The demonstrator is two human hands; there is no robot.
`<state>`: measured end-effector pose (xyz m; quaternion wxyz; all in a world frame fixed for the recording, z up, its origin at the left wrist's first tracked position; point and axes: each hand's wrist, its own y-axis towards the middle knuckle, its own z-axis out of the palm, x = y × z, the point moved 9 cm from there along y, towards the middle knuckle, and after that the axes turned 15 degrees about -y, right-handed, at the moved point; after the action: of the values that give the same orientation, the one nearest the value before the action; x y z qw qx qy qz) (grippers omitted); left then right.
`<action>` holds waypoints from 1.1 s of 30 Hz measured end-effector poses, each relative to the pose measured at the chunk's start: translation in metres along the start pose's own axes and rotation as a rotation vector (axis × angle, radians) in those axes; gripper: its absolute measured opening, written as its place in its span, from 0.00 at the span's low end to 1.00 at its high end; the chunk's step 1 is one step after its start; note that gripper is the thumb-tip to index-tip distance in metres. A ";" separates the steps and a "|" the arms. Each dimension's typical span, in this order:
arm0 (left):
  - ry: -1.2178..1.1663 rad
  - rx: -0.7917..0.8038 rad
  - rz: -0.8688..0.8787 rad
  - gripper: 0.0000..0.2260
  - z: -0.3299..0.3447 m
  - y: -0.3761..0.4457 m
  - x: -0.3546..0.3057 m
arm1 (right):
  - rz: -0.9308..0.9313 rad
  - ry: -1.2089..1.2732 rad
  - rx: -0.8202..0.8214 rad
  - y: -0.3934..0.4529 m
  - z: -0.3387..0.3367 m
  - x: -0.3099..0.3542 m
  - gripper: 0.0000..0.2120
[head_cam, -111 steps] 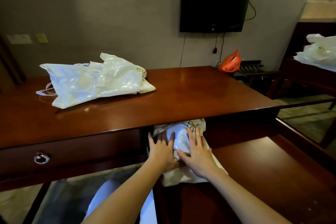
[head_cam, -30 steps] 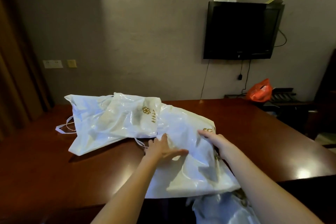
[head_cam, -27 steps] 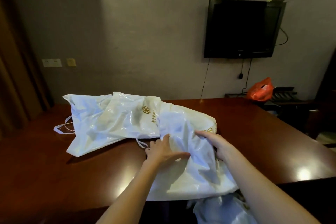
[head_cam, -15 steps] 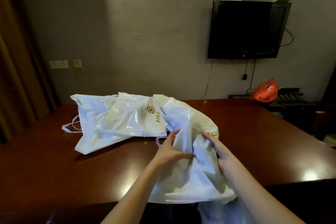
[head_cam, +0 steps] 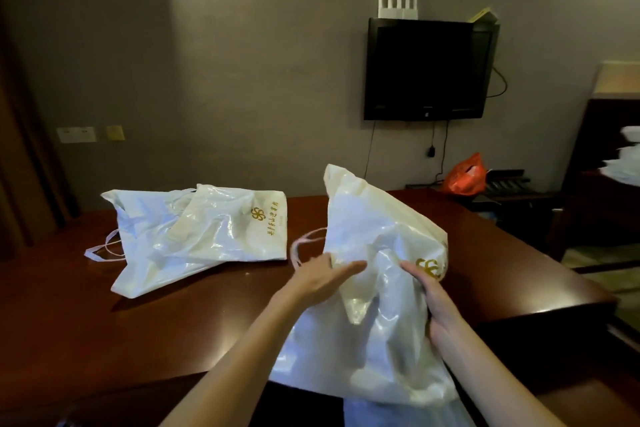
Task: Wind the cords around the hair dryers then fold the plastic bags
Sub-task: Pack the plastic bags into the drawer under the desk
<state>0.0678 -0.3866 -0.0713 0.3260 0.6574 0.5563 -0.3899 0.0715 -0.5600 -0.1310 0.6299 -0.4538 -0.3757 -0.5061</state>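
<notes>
Over desk (head_cam: pixel 104 322) near edge: white plastic bag (head_cam: pixel 377 239) lifted, bottom sagging. Left hand (head_cam: pixel 322 279) pinches side, right hand (head_cam: pixel 429 291) clamps bunched film. Looks light, limp, slippery; likely best gripped at corners or drawstring (head_cam: pixel 304 246). Second bag (head_cam: pixel 194 236) lies flat, left.

Flat bag (head_cam: pixel 207 232) print: gold pinwheel logo showing, gold characters beside it, unreadable.
Held bag (head_cam: pixel 374 253) print: same logo partly showing.

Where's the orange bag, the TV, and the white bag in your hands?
orange bag (head_cam: pixel 465 178): head view, middle of its crumpled side.
TV (head_cam: pixel 427 69): head view, middle of the dark screen.
held white bag (head_cam: pixel 374 222): head view, its raised upper part.
</notes>
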 end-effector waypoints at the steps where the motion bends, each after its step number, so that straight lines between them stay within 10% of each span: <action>1: -0.140 0.072 -0.035 0.33 0.015 0.003 0.000 | -0.011 -0.004 0.027 -0.003 0.002 0.004 0.22; 8: -0.953 0.240 -0.122 0.23 0.082 0.000 -0.031 | -0.063 -0.027 0.074 -0.036 0.001 0.031 0.17; 15: -1.021 0.200 -0.141 0.27 0.139 -0.009 -0.037 | -0.307 -0.425 -0.212 -0.065 -0.079 0.069 0.25; 21: -1.066 0.188 -0.210 0.13 0.202 -0.025 -0.040 | -0.276 -0.774 -0.534 -0.093 -0.164 0.092 0.52; 33: -1.132 0.262 -0.448 0.27 0.338 -0.071 -0.007 | -0.091 -1.721 -0.478 -0.093 -0.223 0.050 0.16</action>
<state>-0.0533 -0.6696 -0.2284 0.3973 0.2506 0.3690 -0.8020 -0.0060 -0.7939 -0.1344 -0.0021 -0.7803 -0.6203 -0.0799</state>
